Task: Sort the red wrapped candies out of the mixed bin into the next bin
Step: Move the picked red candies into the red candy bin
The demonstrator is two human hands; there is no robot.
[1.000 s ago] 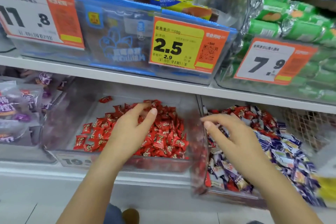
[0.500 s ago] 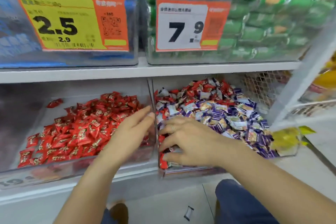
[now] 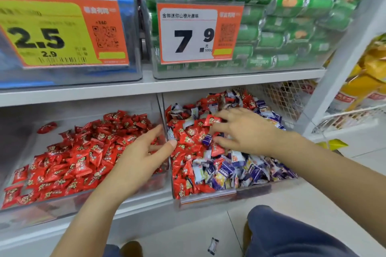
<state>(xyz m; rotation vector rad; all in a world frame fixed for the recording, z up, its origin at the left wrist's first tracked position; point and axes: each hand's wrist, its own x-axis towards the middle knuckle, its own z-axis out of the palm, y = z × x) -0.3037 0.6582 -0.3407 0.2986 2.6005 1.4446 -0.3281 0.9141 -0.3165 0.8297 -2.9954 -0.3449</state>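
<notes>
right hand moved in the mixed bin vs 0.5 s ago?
Yes. The right hand has gone from the mixed bin's front-left corner, near the divider, to further back over the pile, fingers spread on the candies.

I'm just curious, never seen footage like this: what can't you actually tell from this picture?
- Head view: whether the right hand grips any red candy; its fingers lie in the mixed bin.
- Left hand: its fingers are partly hidden behind the divider.
- Yellow price tag: small print blurred, left edge cut off.

Right hand (image 3: 246, 131) has advanced from the near edge of the mixed bin (image 3: 208, 198) to mid-pile, fingers (image 3: 221, 116) spread over red candies (image 3: 192, 133).
</notes>
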